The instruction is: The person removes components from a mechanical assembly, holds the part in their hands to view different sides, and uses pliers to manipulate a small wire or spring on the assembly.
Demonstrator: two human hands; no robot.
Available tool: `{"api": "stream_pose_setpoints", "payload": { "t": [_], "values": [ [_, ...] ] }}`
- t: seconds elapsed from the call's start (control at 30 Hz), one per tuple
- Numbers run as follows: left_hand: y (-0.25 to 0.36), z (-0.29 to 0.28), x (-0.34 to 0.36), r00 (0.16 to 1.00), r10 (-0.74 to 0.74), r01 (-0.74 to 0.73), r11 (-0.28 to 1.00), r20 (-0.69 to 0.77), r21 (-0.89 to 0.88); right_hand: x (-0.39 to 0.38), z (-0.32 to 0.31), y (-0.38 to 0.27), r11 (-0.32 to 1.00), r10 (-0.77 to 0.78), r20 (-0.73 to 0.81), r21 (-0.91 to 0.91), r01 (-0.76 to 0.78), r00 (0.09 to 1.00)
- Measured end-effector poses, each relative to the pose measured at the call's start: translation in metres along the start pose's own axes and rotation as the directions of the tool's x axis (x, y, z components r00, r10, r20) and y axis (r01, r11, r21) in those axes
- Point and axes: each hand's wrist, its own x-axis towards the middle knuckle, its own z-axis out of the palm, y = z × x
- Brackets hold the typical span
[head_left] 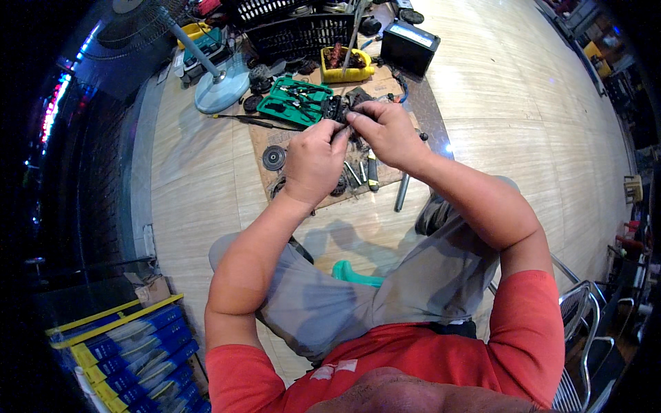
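Above a cardboard sheet (258, 141), both my hands are closed on a small black mechanical part (334, 108), its kind too small to make out. My left hand (312, 160) grips it from the near left side, fingers mostly hidden. From the right, my right hand (390, 132) pinches it between thumb and index finger. Just beyond lies an open green tool case (295, 100) with dark tools. A round black wheel-like part (273, 157) rests left of my left hand. Below my hands are a black-and-yellow handle (372, 172) and short metal pieces (354, 172).
A yellow container (345, 67) of dark reddish parts, a black battery (410, 48) and a black plastic crate (296, 38) stand at the back. A fan's round base (222, 91) is at far left. A metal tube (402, 193) lies near my right knee.
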Motion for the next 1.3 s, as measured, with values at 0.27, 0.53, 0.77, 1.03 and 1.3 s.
{"api": "stream_pose_setpoints", "payload": {
  "t": [0.27, 0.53, 0.77, 1.03, 1.3],
  "values": [
    [-0.015, -0.01, 0.009, 0.78, -0.123, 0.625, 0.098, 0.614, -0.774, 0.0, -0.017, -0.008, 0.971, 0.013, 0.169, 0.233, -0.053, 0.985],
    [-0.013, -0.001, 0.006, 0.849, -0.29, 0.528, 0.478, 0.442, -0.702, 0.001, -0.008, -0.003, 0.999, -0.041, 0.073, 0.036, 0.039, 0.996],
    [0.002, -0.001, 0.001, 0.966, -0.247, 0.257, 0.952, 0.081, -0.168, -0.002, 0.002, -0.003, 0.998, 0.026, 0.008, -0.055, -0.026, 1.0],
    [-0.008, 0.002, 0.001, 0.939, -0.271, 0.336, 0.856, 0.212, -0.393, -0.003, -0.002, -0.005, 0.991, -0.095, -0.006, -0.096, 0.094, 0.995],
    [-0.02, -0.008, 0.007, 0.751, -0.183, 0.661, 0.188, 0.635, -0.727, 0.0, -0.015, -0.012, 0.992, -0.006, 0.143, 0.128, -0.013, 0.99]
  ]
}}
